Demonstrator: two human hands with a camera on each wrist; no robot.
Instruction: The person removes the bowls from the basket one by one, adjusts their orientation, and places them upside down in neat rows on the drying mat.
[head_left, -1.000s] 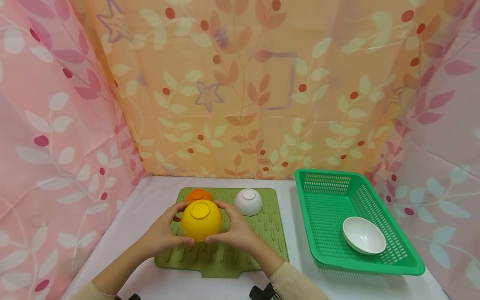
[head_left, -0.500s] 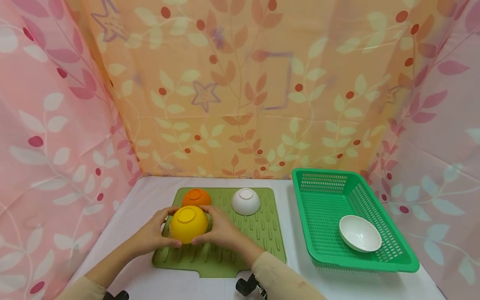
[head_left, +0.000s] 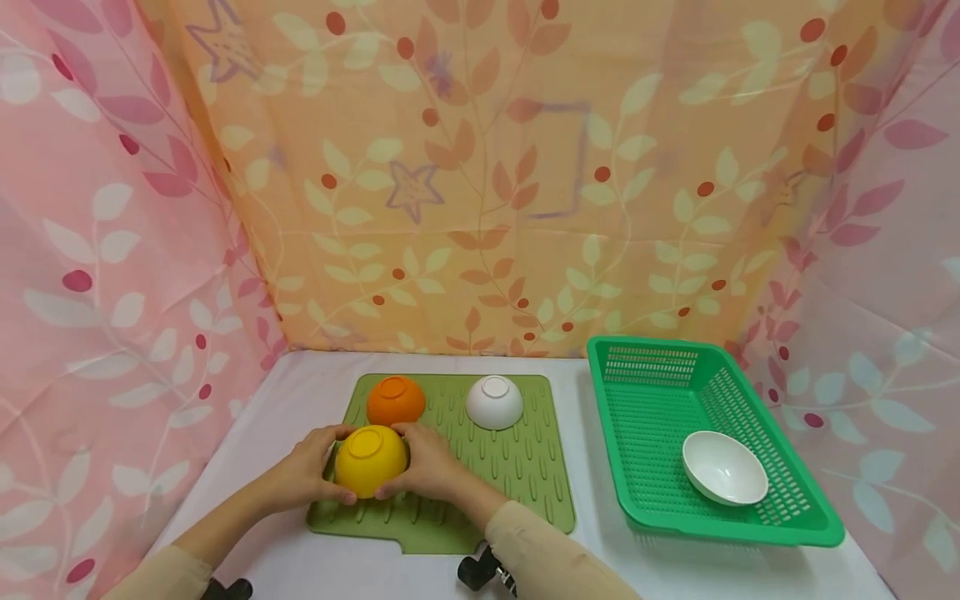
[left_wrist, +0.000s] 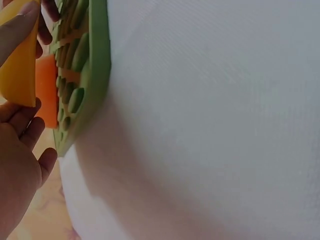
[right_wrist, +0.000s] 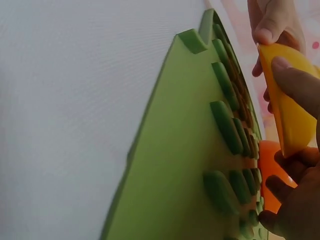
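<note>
A yellow bowl, turned upside down, is held between both hands over the front left of a green drying mat. My left hand grips its left side and my right hand its right, thumbs at the near rim. In the right wrist view the yellow bowl shows a gap between its rim and the ridged mat. Just behind it an orange bowl rests upside down on the mat. A white bowl sits upside down at the mat's back right.
To the right stands a green plastic basket with a white bowl lying open side up inside it. A white cloth covers the table. Patterned curtains enclose the back and both sides.
Both hands have moved the yellow bowl left and toward the front, lower over the mat. The orange bowl behind it, partly covered before, now shows almost whole.
</note>
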